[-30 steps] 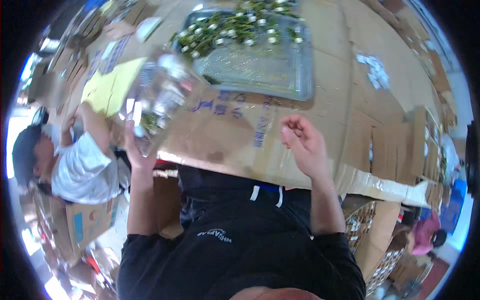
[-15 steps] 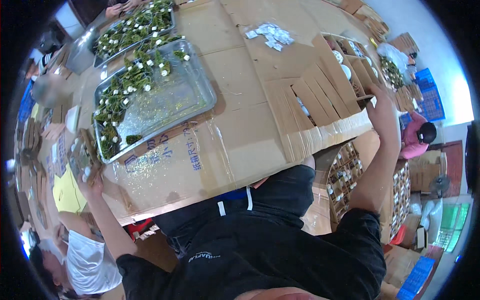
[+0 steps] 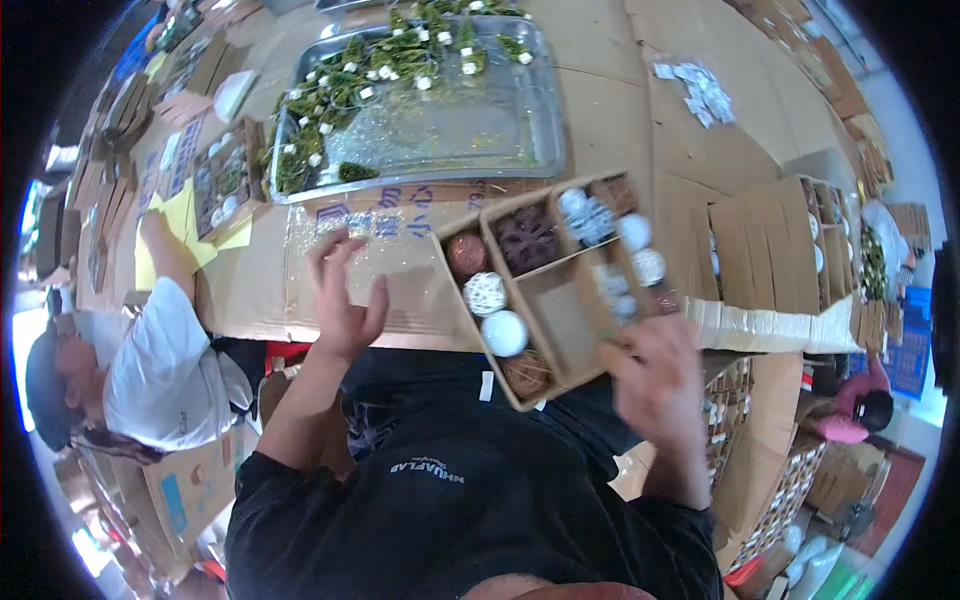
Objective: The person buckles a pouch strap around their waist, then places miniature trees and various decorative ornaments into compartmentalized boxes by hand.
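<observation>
"Two bare hands: how do they stand?"

"The left hand [image 3: 347,308] has its fingers apart, touching nothing that I can make out. The right hand [image 3: 655,375], a little blurred, is clamped on the near right edge of a divided cardboard box [image 3: 562,318]."

"Where is that box, then?"

"Between the hands: right of the left hand, its near end jutting past the table edge toward the person's lap."

"And inside it?"

"Nearest the left hand, one row holds a reddish-brown ball [image 3: 467,255], a white openwork ball [image 3: 485,295], a smooth white ball [image 3: 504,333] and a brown strand-wound ball [image 3: 526,373]. In the middle, a dark cut-out ornament [image 3: 527,240] sits beside blue-and-white striped pieces [image 3: 588,218], and a compartment nearer the right hand shows its bare bottom. Just beyond the right hand are more balls [image 3: 648,266], partly blurred."

"Other containers?"

"Beyond the left hand, a metal tray [image 3: 460,135] with green sprigs [image 3: 385,70] bearing small white blocks. Left of that hand, another ornament box [image 3: 228,178] by yellow paper [image 3: 180,240]. Right of the right hand, a flapped carton [image 3: 765,258]; below it, a grid-divided carton [image 3: 728,395] packed with small pieces."
</observation>
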Available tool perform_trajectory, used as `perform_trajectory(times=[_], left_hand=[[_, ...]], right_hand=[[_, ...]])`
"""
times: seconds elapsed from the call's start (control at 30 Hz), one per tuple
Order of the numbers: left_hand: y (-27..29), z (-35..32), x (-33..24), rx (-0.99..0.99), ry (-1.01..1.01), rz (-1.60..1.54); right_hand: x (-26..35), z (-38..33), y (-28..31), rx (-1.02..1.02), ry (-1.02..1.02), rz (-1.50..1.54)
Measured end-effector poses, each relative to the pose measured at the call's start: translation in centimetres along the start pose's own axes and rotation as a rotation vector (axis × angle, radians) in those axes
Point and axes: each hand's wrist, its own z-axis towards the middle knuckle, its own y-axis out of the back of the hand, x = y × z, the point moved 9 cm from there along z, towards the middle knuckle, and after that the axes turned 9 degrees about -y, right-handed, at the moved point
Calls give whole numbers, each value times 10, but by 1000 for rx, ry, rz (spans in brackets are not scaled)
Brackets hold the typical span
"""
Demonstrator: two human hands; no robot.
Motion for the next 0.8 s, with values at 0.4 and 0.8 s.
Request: perform_trajectory(times=[0.4,0.8], left_hand=[[-21,-52,59,102,19,198],[-33,-52,69,158,73,167]], right_hand=[[-21,51,-100,290,-268,122],[36,348,-278,79,-176,9]])
